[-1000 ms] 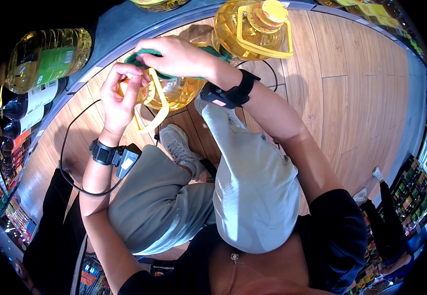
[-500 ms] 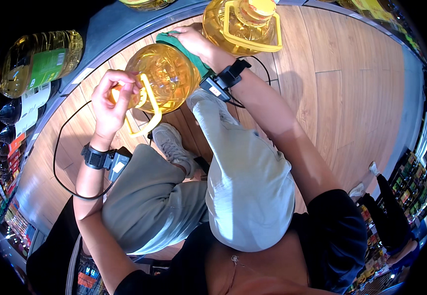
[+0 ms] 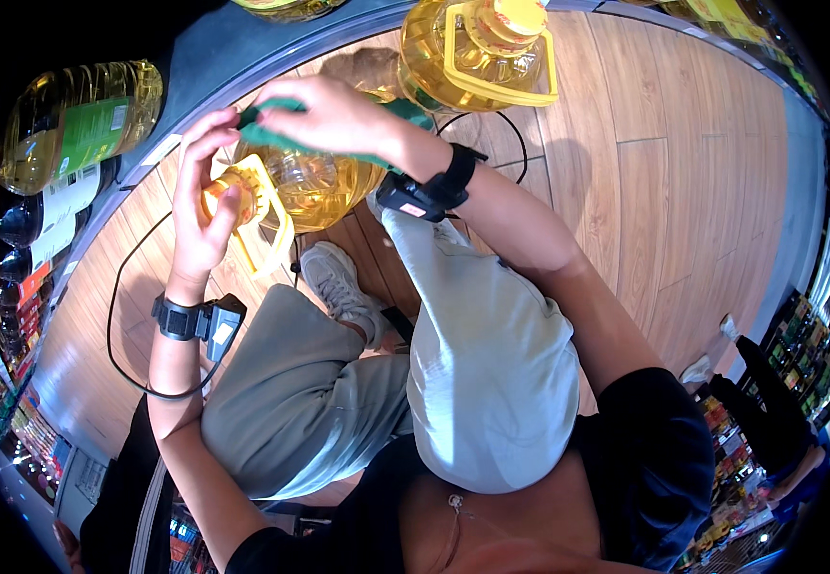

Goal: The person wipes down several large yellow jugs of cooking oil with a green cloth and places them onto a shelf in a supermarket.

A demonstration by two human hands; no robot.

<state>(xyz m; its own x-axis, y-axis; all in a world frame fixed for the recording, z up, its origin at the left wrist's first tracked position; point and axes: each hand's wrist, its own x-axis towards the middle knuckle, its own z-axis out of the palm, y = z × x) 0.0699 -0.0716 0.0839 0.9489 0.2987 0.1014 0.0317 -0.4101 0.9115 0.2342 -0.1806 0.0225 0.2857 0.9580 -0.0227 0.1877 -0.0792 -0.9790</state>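
Note:
A big clear bottle of yellow oil (image 3: 314,191) lies tilted on the floor, its yellow cap (image 3: 230,199) toward the left and its yellow handle (image 3: 279,234) on the near side. My left hand (image 3: 195,191) curls loosely round the cap, with the thumb against it and the fingers apart on the far side. Over the far side of the bottle, my right hand (image 3: 329,115) presses a green cloth (image 3: 286,137), close to my left fingertips. The hand and cloth hide part of the bottle. A second oil bottle (image 3: 424,53) with a yellow cap and handle stands behind, to the right.
A low shelf edge (image 3: 199,105) curves along the far left, bearing a bottle with a green label (image 3: 89,124) and dark bottles (image 3: 18,220). My shoe (image 3: 338,287) is on the wooden floor (image 3: 644,191). A black cable (image 3: 113,297) loops by my left wrist. Another person (image 3: 759,402) stands at right.
My right hand has swept the green cloth leftward over the bottle, toward the cap. My left hand has loosened its fingers round the cap. The bottle has turned, its handle shifting slightly left.

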